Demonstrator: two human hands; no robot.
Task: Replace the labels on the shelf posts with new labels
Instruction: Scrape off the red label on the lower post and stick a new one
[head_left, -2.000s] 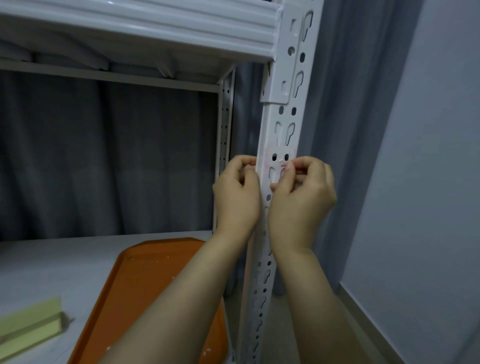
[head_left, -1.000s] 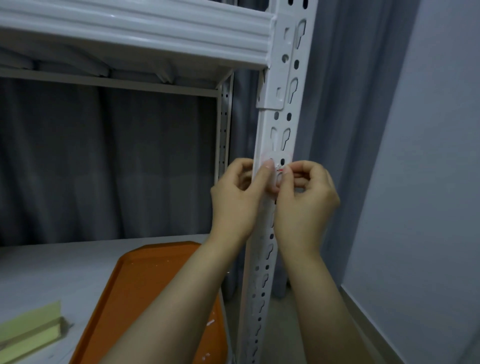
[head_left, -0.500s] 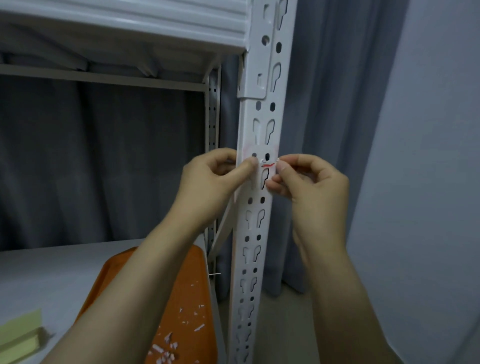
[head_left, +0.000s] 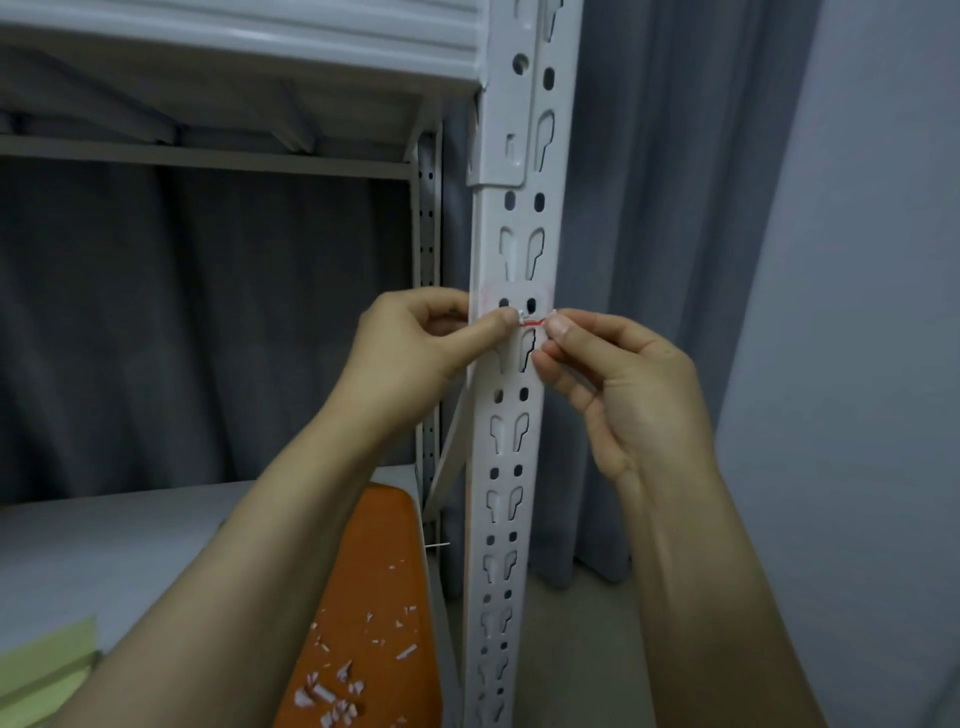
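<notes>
Now both hands are working at the same spot on the front shelf post (head_left: 511, 441), on the remains of an old label (head_left: 517, 304) stuck across the post's slots. Compared with the frame two seconds ago, the hands are standing further apart and a thin red-edged strip (head_left: 535, 322) is now stretching across the post face between them; earlier the hands were bunched together over the label and no strip was showing. The left hand (head_left: 415, 353) is pinching the strip's left end between thumb and forefinger, with its other fingers curled; the right hand (head_left: 623, 395) is pinching the right end the same way. This indicates that the old label is coming off in fragments, not in one piece, and a pale residue patch is remaining on the post above the strip. On the shelf board below, an orange tray (head_left: 374, 623) is holding white and red scraps (head_left: 332, 691), consistent with earlier peeling. At the near left, a pale green pad (head_left: 47, 670) is lying on the board. Judged from this, removal is unfinished: no new label is showing on the post yet.
</notes>
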